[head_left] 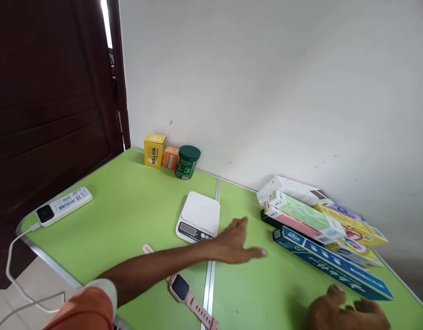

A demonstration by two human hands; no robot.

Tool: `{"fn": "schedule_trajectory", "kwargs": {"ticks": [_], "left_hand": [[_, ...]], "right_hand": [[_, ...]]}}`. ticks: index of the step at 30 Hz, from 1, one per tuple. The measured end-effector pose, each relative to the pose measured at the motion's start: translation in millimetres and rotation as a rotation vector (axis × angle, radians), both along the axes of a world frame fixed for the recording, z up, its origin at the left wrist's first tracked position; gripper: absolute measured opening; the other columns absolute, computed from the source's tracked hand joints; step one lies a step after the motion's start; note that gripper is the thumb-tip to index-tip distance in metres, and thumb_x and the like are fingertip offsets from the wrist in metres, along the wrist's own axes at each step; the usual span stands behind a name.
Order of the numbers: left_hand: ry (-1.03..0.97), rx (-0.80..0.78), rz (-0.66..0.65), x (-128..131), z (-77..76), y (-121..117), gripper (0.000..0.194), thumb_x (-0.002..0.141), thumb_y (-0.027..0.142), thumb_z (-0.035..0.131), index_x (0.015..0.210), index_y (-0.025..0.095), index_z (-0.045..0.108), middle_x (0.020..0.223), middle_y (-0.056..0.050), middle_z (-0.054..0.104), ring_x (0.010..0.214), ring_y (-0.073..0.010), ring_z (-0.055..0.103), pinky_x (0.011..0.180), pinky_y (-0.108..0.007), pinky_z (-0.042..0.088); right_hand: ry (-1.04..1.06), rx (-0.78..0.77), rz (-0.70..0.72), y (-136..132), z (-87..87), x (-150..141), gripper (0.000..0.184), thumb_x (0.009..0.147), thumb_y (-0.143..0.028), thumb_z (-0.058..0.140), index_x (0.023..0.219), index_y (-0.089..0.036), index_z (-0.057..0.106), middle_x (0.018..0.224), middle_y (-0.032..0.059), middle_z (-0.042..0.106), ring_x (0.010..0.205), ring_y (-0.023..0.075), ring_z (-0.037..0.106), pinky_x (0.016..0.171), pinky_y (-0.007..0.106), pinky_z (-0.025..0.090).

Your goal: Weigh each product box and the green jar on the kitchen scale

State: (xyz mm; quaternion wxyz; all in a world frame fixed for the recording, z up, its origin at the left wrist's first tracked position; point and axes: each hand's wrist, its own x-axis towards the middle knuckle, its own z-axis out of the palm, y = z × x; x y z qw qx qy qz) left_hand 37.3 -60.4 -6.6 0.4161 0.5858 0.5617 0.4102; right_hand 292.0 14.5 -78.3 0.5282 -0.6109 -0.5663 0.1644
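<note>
My left hand [234,243] reaches over the middle of the green table, thumb and fingers apart, with nothing in it. It is just right of a white digital kitchen scale [200,211] and left of a long blue box [331,263]. Under my left forearm lies a pink-strapped smartwatch [180,288], its strap partly covered. My right hand [345,314] is at the lower right edge, in front of the blue box's near end. Its fingers are bent and apart, and nothing shows in them; the picture cuts off part of it.
Several boxes, among them a green-and-white one [305,213] and a yellow one [355,227], are piled by the wall. A yellow cube box [154,151], an orange box [170,157] and a green tub [187,162] stand at the back. A white corded device [65,206] lies left.
</note>
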Motion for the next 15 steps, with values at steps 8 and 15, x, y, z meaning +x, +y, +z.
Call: {"fn": "schedule_trajectory", "kwargs": {"ticks": [8,15], "left_hand": [[-0.022,0.269,0.767,-154.5,-0.1,22.8,0.071,0.096,0.04,0.063,0.16,0.016,0.043,0.164,-0.022,0.05,0.153,-0.0339,0.05,0.128,-0.051,0.04],[0.044,0.098,0.87,-213.7,-34.7,66.3,0.092,0.089,0.039,0.069,0.165,0.006,0.029,0.173,-0.029,0.033,0.165,-0.0384,0.03,0.134,-0.051,0.025]], "right_hand": [[0.033,0.105,0.385,24.6,78.4,-207.8,0.081,0.098,-0.079,0.037,0.144,-0.016,0.06,0.145,0.0229,0.064,0.135,0.0399,0.059,0.119,0.065,0.042],[0.212,-0.427,0.751,107.2,69.6,-368.7,0.101,0.095,-0.087,0.017,0.155,-0.016,0.056,0.165,0.0198,0.051,0.149,0.0346,0.052,0.12,0.053,0.044]]}}
